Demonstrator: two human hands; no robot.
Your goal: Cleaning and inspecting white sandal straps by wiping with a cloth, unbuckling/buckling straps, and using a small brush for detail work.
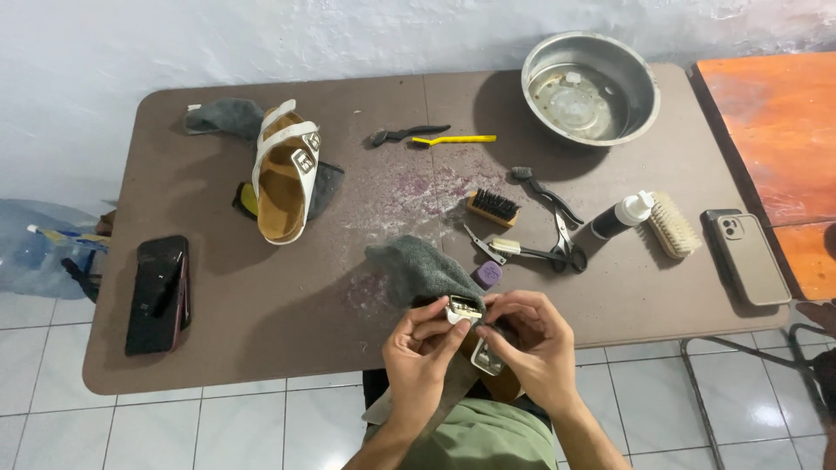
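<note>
**Hands at a sandal strap over the brown table**

Brown rectangular folding table (261, 322) filled most of the frame, its surface dusted with pale and purplish residue near the centre. Round metal basin (590, 87) sat at the upper right. In the upper left stood a white-strapped sandal with a tan cork footbed (284, 174), resting on a dark cloth. A black smartphone (158, 293) lay at the left edge, and a grey-cased phone (747, 257) at the right. Between them, right of centre, were a pale bristle brush (672, 224), a small white-capped dark bottle (620, 216), black scissors (566, 244), a small wooden brush with black bristles (494, 207) and a yellow-handled toothbrush (455, 139).

At lower centre, just off the table's near edge, both hands were closed on a second sandal's white buckled strap (470, 326). The left hand (422, 348) pinched the strap near its metal buckle, with a grey cloth (418, 270) draped above the fingers. The right hand (531, 344) gripped the strap from the other side, thumb pressing close to the buckle.
</note>
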